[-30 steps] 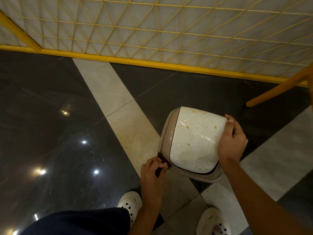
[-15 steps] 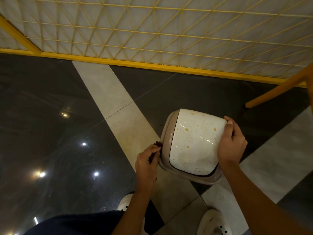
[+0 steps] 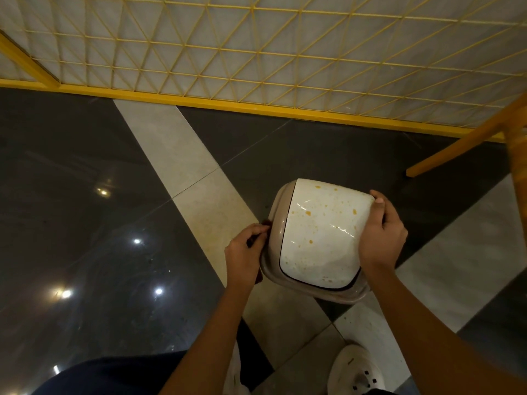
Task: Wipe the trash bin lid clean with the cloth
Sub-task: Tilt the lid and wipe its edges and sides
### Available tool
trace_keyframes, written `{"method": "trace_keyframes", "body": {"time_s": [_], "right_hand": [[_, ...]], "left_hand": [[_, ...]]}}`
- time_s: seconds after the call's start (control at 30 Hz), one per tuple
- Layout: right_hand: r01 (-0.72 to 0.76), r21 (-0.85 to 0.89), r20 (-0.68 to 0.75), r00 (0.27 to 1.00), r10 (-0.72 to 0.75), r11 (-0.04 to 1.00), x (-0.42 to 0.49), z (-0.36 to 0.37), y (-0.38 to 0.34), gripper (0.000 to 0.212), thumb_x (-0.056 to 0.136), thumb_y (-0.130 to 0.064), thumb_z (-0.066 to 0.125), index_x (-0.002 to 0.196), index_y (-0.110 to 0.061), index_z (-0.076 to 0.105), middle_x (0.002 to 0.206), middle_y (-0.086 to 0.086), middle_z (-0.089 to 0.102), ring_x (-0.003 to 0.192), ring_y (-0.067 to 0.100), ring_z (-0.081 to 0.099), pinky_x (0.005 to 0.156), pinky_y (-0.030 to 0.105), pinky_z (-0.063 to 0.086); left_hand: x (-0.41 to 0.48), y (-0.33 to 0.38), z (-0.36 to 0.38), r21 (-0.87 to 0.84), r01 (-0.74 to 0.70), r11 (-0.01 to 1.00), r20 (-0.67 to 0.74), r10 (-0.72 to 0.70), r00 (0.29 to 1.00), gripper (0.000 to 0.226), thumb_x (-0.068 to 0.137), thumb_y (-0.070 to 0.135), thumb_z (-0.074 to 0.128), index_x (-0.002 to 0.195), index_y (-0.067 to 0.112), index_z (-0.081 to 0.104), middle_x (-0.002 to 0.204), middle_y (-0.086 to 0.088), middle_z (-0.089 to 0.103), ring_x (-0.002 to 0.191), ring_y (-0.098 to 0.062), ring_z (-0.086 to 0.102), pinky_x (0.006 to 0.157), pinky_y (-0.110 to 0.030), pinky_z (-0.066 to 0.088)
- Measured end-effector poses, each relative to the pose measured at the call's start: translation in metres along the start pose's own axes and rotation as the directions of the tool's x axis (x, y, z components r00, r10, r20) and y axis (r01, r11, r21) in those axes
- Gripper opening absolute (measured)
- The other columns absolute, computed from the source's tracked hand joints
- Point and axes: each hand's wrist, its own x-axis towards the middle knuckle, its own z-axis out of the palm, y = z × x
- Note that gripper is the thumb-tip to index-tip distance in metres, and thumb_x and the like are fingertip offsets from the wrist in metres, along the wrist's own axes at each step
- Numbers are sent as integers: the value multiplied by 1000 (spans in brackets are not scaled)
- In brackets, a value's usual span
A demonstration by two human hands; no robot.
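The trash bin lid [image 3: 319, 240] is up in the air, in front of the person and above the dark floor [image 3: 85, 195]. It is not on a bin. It is tipped so that its top faces the person, and that makes the dirty side easy to see and reach.

The right hand [image 3: 382, 238] grips the right side of the lid. Its thumb lies on top, at the far right corner, and its fingers curl round the edge. This hand seems to be there to keep the lid from wobbling.

The left hand [image 3: 245, 258] is at the left side of the lid, right against the tan rim [image 3: 278, 212]. Its fingers are curled and pinch a dark cloth [image 3: 266, 222]. Only a little bit of the cloth pokes out past the fingertips, where it touches the rim. The rest is hidden in the hand. I think the cloth is bunched up small so it can rub along the thin edge.

The white flap [image 3: 313, 260] in the middle of the lid has many orange spots [image 3: 308, 213] on it, big ones and tiny ones. So most of the wiping looks not yet done, and the flap comes next, I guess.

Far behind stands a yellow fence [image 3: 228, 102]. A wooden bar [image 3: 456, 144] slants down at the far right. Near the bottom, a white shoe [image 3: 356, 372] with little holes stands on the floor.
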Motion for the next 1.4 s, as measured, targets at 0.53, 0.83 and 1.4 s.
{"method": "trace_keyframes", "body": {"time_s": [0.53,0.83,1.4], "right_hand": [[3,-9,5,1000,-3,1000,2,-1,0,38,98,-36,34,125,-22,57,124,-1,58,112,13,51,94,29,41],[19,-15,-6,1000,-20,1000,1,-1,0,37,98,-35,34,123,-21,57,121,0,60,109,15,53,93,30,44],[24,-21,-19,1000,-24,1000,-1,0,0,37,98,-36,34,123,-22,58,120,1,61,110,18,56,96,39,47]], "left_hand": [[-4,37,9,-128,67,989,-68,-76,995,21,92,23,53,108,23,65,96,18,61,86,6,54,73,-3,39],[-13,31,9,-268,53,962,-47,-67,997,18,89,24,57,103,33,65,103,20,65,99,3,57,87,-16,46],[34,53,12,-226,110,968,83,-94,992,22,90,27,55,108,26,67,108,9,68,102,-8,61,97,-36,49]]}}
